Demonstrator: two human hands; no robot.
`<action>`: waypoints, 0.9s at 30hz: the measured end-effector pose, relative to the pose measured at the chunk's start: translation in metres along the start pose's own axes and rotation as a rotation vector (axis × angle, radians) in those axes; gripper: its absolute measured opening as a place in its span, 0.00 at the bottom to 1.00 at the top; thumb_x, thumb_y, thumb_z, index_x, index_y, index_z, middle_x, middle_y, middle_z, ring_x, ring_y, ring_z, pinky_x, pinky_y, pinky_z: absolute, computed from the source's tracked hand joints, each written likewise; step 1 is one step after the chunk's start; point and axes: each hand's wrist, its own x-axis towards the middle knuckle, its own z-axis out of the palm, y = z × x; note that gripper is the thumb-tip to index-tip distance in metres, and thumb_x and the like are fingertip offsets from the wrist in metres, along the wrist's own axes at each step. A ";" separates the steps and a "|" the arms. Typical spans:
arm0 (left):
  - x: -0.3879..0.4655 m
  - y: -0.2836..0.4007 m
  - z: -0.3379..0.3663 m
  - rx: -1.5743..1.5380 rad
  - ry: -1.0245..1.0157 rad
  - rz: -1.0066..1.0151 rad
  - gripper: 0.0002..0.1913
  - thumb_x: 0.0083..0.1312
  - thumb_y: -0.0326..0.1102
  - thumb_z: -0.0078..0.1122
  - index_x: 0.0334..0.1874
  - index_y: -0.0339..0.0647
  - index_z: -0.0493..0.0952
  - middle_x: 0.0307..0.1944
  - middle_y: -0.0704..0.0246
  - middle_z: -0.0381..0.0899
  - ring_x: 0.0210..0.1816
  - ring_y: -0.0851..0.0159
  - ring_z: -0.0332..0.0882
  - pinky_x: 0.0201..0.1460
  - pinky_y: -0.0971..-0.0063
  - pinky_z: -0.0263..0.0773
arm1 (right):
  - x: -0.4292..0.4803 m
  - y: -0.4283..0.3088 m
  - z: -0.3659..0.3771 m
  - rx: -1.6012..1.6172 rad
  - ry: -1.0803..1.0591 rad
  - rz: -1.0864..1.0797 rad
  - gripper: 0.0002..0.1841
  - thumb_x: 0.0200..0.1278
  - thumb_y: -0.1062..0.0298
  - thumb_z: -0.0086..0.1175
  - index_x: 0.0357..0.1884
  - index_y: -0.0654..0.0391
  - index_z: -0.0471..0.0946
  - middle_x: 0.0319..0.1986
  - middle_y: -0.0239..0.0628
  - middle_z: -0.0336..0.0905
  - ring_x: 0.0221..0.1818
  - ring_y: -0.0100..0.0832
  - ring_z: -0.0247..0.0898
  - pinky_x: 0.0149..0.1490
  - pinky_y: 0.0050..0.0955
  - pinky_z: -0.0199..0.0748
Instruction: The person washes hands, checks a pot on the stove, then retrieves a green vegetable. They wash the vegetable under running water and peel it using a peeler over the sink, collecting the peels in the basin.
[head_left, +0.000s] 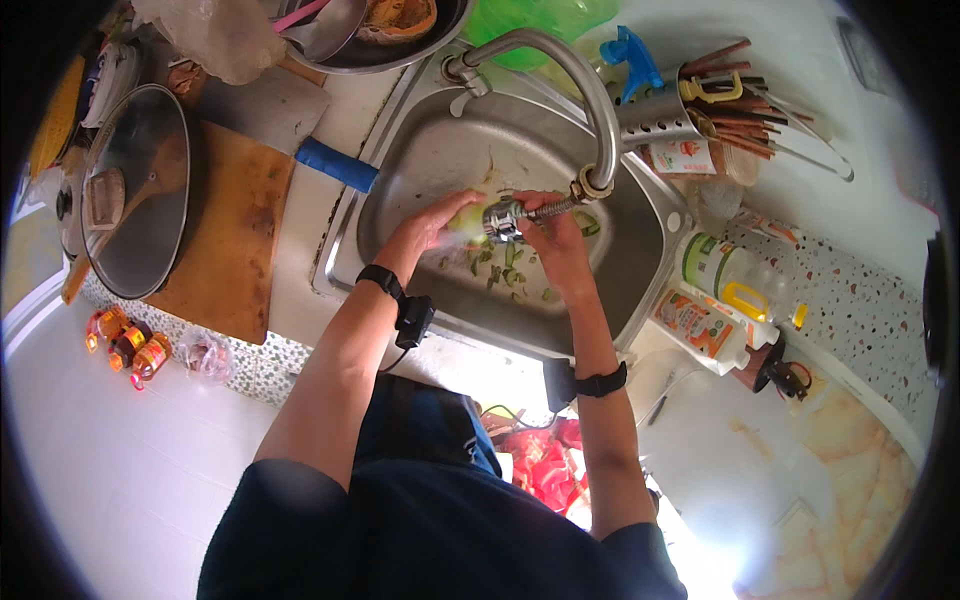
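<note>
Over the stainless steel sink, my left hand holds a pale green piece of produce, partly hidden by my fingers and blurred by water. My right hand is around the metal spray head at the end of the curved faucet. Water sprays from the head toward my left hand. Beneath both hands, green peelings lie scattered on the basin floor.
To the left are a wooden cutting board, a cleaver with a blue handle, and a glass lid. A pan stands behind. On the right are a chopstick holder and plastic bottles.
</note>
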 end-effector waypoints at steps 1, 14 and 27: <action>-0.011 0.002 0.005 -0.218 -0.132 -0.032 0.32 0.62 0.56 0.59 0.63 0.43 0.70 0.52 0.59 0.77 0.53 0.55 0.76 0.49 0.52 0.79 | 0.001 0.000 0.001 -0.086 0.121 0.004 0.14 0.64 0.82 0.53 0.50 0.58 0.69 0.51 0.35 0.74 0.53 0.27 0.70 0.55 0.27 0.72; -0.021 -0.014 0.023 -0.456 -0.145 0.075 0.29 0.66 0.62 0.52 0.57 0.44 0.74 0.52 0.63 0.79 0.50 0.56 0.80 0.52 0.46 0.77 | 0.002 0.015 -0.003 -0.058 0.103 0.004 0.15 0.68 0.78 0.52 0.56 0.57 0.70 0.51 0.33 0.73 0.56 0.27 0.68 0.56 0.26 0.70; 0.013 -0.063 0.002 -0.021 -0.288 0.609 0.28 0.62 0.45 0.63 0.63 0.45 0.69 0.51 0.67 0.77 0.46 0.65 0.77 0.37 0.68 0.74 | 0.063 -0.079 0.161 -0.627 -0.123 -0.352 0.19 0.60 0.74 0.56 0.54 0.55 0.74 0.42 0.47 0.77 0.46 0.47 0.74 0.47 0.36 0.75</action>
